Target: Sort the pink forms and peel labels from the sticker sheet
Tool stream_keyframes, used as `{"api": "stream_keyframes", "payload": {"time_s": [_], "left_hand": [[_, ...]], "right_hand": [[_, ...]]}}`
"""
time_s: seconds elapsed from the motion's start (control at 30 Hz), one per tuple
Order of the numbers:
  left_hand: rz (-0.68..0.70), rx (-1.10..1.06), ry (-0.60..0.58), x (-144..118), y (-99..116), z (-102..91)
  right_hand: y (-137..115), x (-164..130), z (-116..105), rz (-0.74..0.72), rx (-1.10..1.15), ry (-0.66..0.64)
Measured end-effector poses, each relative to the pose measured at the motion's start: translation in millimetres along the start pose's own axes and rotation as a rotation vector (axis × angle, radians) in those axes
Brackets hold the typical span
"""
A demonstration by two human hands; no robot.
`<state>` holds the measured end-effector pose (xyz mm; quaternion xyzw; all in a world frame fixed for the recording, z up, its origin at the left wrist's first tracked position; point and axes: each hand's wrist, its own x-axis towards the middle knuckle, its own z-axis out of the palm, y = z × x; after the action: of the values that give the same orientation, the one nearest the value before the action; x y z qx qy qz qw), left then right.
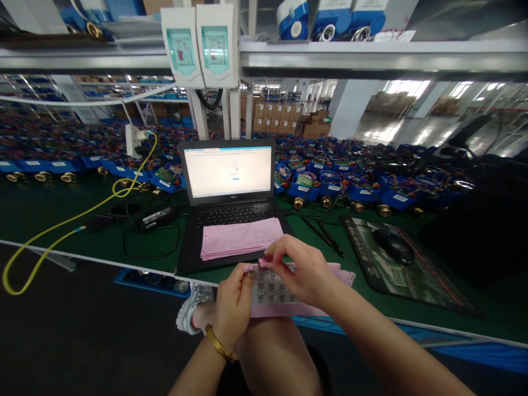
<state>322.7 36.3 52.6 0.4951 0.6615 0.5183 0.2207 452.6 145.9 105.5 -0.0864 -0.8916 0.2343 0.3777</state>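
Observation:
My left hand (233, 302) pinches the upper left corner of a pink paper sheet (289, 311) between thumb and fingers. On that sheet lies a white sheet of printed square labels (272, 289), partly hidden by my right hand (305, 269). The thumb and forefinger of my right hand are closed on a small dark pink clip-like piece (263, 263) at the top edge of the papers. Its exact kind is hard to make out. Just beyond my hands, a stack of pink forms (241, 237) rests on the open laptop (231, 212), covering its touchpad and some keys.
Right of my hands are two black pens (324, 236) and a black mouse (394, 247) on a printed mat (412, 280). A power adapter (154, 218) and yellow cable (94, 206) lie left. Rows of blue meters (303, 187) stand behind, beneath a metal shelf (350, 55).

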Motion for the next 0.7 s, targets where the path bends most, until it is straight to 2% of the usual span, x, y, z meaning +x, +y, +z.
{"api": "stream_keyframes", "payload": {"time_s": [0.27,0.43,0.57,0.63,0.7], "left_hand": [[-0.099,-0.029,0.087,-3,-1,7.3],[-0.144,-0.112,0.127,1,-6,10.6],[-0.284,-0.14,0.06,5,-15,12.0],[-0.319,-0.127,0.011,5,-20,10.8],[-0.284,-0.071,0.017,4,-25,8.5]], "right_hand": [[1,17,12,0.283,0.21,-0.112],[20,14,20,0.416,0.335,-0.216],[43,-14,1,0.323,0.054,-0.146],[52,-39,-17,0.346,-0.095,-0.131],[57,-67,-37,0.411,-0.175,-0.165]]}}
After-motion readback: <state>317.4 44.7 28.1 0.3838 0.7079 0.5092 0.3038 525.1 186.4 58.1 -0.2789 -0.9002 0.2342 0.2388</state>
